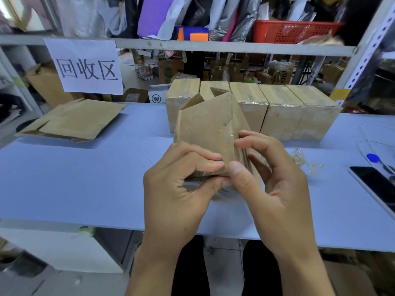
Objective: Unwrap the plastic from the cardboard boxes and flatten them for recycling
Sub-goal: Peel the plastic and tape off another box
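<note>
I hold a small brown cardboard box (210, 129) above the middle of the table, its far flaps open. My left hand (181, 184) pinches the box's near lower edge, where clear plastic clings. My right hand (271, 180) grips the box's right side, thumb on the front face. Behind it stands a row of several plastic-wrapped cardboard boxes (282, 112). A flattened cardboard box (74, 120) lies at the table's far left.
The light blue table (85, 178) carries crumpled clear plastic scraps (303, 159), a blue pen (376, 160) and a dark phone (378, 186) at the right. A white paper sign (85, 65) hangs from the shelf rail at the back left.
</note>
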